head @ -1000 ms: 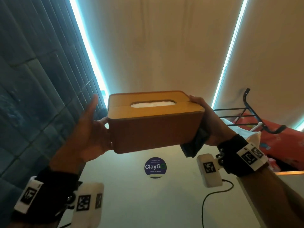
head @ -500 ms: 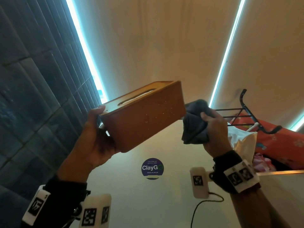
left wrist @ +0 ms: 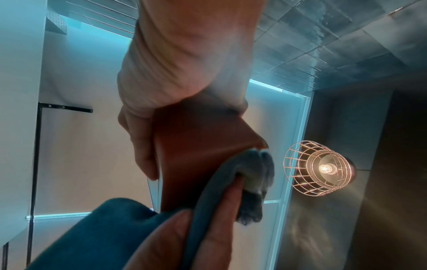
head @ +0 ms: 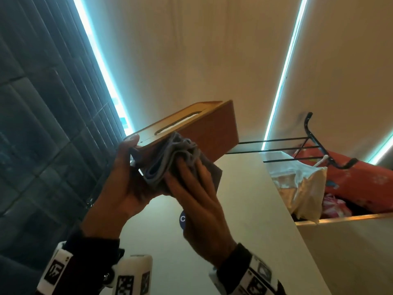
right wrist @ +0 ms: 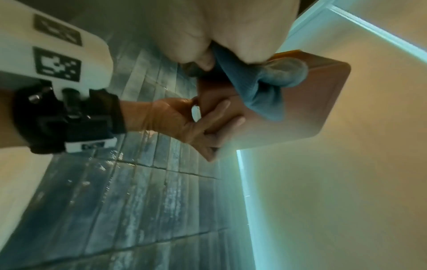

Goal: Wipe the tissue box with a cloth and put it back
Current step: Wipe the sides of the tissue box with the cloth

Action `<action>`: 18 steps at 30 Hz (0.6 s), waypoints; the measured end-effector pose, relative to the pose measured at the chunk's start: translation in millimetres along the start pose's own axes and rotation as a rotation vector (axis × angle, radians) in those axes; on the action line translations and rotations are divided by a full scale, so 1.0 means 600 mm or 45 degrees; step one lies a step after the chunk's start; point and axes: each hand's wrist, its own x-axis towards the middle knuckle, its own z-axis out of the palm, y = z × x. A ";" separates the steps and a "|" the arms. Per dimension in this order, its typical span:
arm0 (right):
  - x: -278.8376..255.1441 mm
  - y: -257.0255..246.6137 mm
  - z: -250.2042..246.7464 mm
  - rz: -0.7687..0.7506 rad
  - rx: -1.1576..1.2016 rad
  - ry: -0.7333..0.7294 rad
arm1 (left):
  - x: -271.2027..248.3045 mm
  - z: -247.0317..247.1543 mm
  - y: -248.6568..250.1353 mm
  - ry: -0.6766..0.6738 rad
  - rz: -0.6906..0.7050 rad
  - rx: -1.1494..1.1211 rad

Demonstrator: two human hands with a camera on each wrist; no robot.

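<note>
We hold the box (head: 204,128) tilted in the air, tissue showing in its slot. Our left hand (head: 125,179) grips its near end; our right hand (head: 197,201) presses the bunched cloth (head: 170,160) against its side.

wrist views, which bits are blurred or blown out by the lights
Left wrist view: the left hand is a soft blur up close, the caged lamp glares. Right wrist view: the right hand is out of focus, the tissue box hazed by a bright light strip.
</note>
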 end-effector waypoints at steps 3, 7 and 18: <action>0.017 0.057 -0.018 0.108 -0.079 0.104 | -0.002 -0.007 0.002 0.066 -0.004 -0.043; 0.068 0.113 -0.047 0.457 -0.015 0.312 | -0.006 -0.005 -0.001 0.071 -0.004 -0.057; 0.008 0.065 -0.011 0.081 -0.004 0.049 | -0.007 -0.007 0.006 0.117 0.063 -0.068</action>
